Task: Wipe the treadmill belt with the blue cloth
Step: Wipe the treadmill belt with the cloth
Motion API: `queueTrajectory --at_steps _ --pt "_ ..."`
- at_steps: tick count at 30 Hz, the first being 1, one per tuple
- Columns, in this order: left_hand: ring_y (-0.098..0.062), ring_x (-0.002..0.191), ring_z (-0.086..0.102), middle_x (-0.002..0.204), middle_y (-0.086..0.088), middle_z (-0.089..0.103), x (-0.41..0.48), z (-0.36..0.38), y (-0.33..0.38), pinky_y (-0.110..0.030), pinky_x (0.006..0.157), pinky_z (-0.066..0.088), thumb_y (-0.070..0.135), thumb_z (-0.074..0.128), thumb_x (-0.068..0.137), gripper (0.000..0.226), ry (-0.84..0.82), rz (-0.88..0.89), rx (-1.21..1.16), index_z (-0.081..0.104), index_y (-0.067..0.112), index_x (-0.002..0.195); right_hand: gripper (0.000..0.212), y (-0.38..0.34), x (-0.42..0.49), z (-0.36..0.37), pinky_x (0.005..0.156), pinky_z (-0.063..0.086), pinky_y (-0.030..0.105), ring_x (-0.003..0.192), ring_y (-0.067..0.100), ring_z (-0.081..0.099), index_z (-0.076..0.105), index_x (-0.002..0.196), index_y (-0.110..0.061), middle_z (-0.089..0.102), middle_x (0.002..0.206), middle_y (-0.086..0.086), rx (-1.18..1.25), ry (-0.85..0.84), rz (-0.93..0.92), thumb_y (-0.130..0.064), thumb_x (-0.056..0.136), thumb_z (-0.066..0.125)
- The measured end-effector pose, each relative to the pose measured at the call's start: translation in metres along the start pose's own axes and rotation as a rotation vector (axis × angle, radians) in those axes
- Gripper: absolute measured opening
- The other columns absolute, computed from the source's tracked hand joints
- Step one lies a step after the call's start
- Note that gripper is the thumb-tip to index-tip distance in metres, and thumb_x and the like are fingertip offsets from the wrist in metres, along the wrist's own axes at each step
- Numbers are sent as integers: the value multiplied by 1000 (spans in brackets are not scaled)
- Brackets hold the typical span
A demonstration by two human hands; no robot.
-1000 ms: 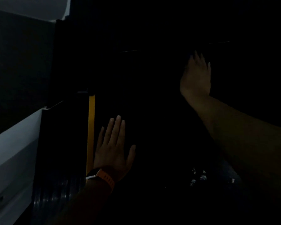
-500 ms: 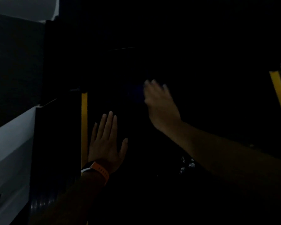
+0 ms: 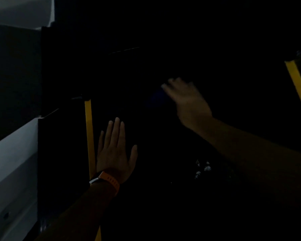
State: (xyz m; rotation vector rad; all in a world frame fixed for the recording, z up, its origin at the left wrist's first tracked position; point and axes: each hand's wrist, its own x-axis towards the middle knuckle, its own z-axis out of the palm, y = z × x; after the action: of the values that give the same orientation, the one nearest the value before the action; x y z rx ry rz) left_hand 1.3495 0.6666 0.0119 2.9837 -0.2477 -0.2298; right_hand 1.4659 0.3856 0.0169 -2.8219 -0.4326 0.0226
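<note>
Right of the yellow edge stripe (image 3: 89, 127), the blurred right hand (image 3: 189, 103) presses the dim blue cloth (image 3: 157, 99) flat-fingered on the black treadmill belt (image 3: 163, 145). The left hand (image 3: 115, 150) rests open beside the stripe. Overlapping, even strokes would suit best.

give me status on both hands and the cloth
Left hand flat on the treadmill belt, fingers straight, beside the yellow stripe. Right hand blurred, fingers stretched out on the blue cloth. Nothing seen in the way; scene very dark.

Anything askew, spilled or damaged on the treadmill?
Nothing stands out, though the picture is very dark. The left hand lies flat on the black treadmill belt; the blurred right hand rests on the barely visible blue cloth.
</note>
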Motion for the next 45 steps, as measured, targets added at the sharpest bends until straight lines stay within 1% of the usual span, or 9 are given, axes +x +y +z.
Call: queueTrajectory --at_steps 4,9,14,20,25,31,36,41,45 --pt "-22 158 -2 171 -7 3 -1 2 0 -50 127 7 56 25 100 79 18 19 -8 12 9 162 60 -15 -19 -5 118 14 51 148 32 23 36 150 -11 29 159 14 22 96 379 -20 91 37" --pt "-22 158 -1 171 -6 3 0 1 0 -49 127 8 57 25 99 79 30 -7 28 12 10 162 56 -46 -35 18 115 22 47 143 28 35 41 147 -14 39 155 8 -108 -15 -225 -20 92 37" --pt "-20 158 -4 172 -5 1 -1 4 -3 -47 127 3 56 25 101 78 31 22 -18 11 11 162 54 18 -46 -3 117 18 50 147 32 25 37 148 -10 30 158 15 -81 83 422 -11 95 43" --pt "-21 158 -2 171 -5 2 0 3 -1 -50 127 8 57 22 100 79 47 9 22 12 10 162 60 -45 -71 13 117 14 44 144 30 31 38 149 -12 37 156 11 -98 -79 -238 -23 90 39" --pt "-22 158 -1 171 -7 4 0 5 -3 -47 127 5 58 21 101 79 70 34 -5 13 10 162 54 -14 -84 -2 119 12 48 146 35 26 39 147 -4 29 158 18 -106 51 385 -9 94 51" --pt "-27 157 9 170 -9 12 0 4 -2 -53 125 13 54 32 95 81 116 50 10 19 8 161 53 -94 -99 24 112 31 51 138 32 43 50 141 -8 47 148 13 -58 -3 -233 -21 91 38" --pt "-27 158 7 170 -10 12 -1 7 -2 -50 126 9 56 24 101 78 147 76 -12 20 6 160 57 -52 -114 10 120 15 52 149 33 20 39 147 -5 25 159 17 17 45 393 -13 91 42" --pt "-27 157 9 170 -11 13 -1 6 -4 -53 125 11 53 27 99 78 149 77 18 19 6 160 56 -85 -119 22 114 24 48 142 32 37 46 144 -9 42 152 13 -74 -42 -178 -22 92 34" --pt "-25 158 7 170 -11 11 -1 4 -2 -51 126 9 54 27 101 77 141 67 -41 19 6 160 55 18 -161 -13 121 14 51 149 30 19 24 152 -10 25 160 16 -44 112 337 -7 98 36"
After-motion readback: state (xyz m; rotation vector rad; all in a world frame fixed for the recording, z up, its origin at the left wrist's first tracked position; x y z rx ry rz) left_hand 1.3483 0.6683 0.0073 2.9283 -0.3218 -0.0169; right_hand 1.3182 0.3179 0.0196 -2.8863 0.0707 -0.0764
